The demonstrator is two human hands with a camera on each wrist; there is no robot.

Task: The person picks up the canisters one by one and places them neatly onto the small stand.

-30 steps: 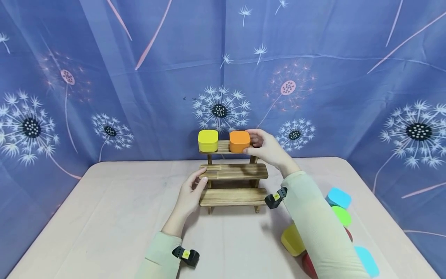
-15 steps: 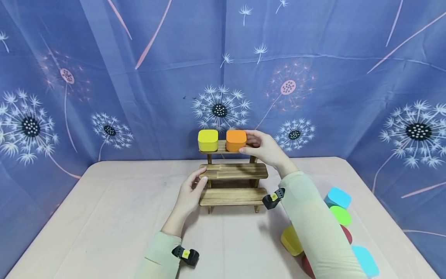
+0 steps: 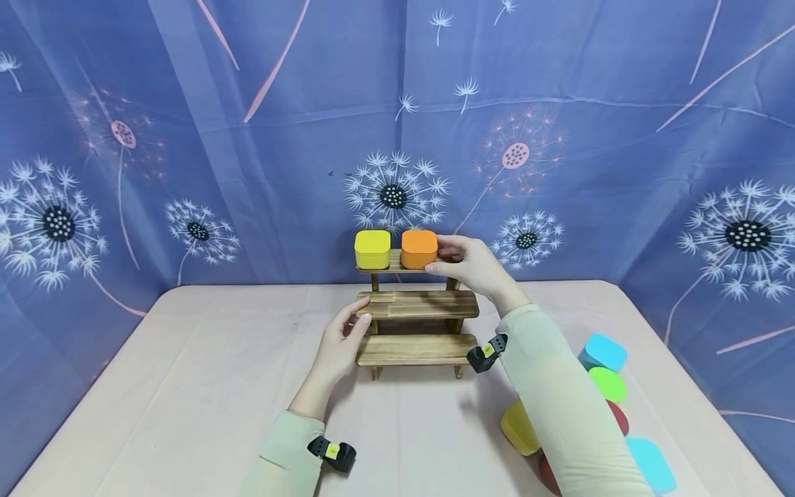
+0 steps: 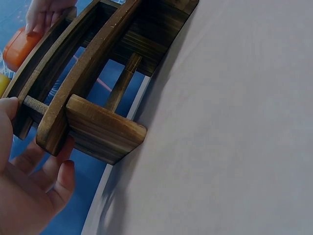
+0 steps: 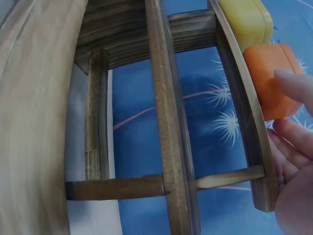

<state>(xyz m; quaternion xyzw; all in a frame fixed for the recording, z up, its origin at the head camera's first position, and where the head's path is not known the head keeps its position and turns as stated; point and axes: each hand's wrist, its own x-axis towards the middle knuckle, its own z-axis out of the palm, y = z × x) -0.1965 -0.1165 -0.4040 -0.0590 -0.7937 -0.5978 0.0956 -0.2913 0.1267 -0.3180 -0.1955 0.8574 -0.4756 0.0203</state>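
Observation:
A three-step wooden stand point(image 3: 428, 304) stands at the back of the table. On its top step sit a yellow rounded-square box point(image 3: 373, 250) at the left and an orange rounded-square box point(image 3: 419, 249) close to its right, a narrow gap between them in the head view. My right hand point(image 3: 477, 268) holds the orange box from its right end, thumb at the front in the right wrist view point(image 5: 293, 84). My left hand point(image 3: 338, 345) grips the left end of the middle step, the thumb above and the fingers beneath it in the left wrist view.
Right of the stand, partly under my right forearm, lie more coloured pieces: a yellow one point(image 3: 520, 429), a green one point(image 3: 607, 384), red ones point(image 3: 617, 417) and blue ones point(image 3: 604, 352). A blue dandelion-print curtain point(image 3: 298, 172) hangs behind and beside the pale table point(image 3: 205, 386).
The orange box has slid left along the top step, closer to the yellow box, with my right hand moving along. My left hand stays at the middle step.

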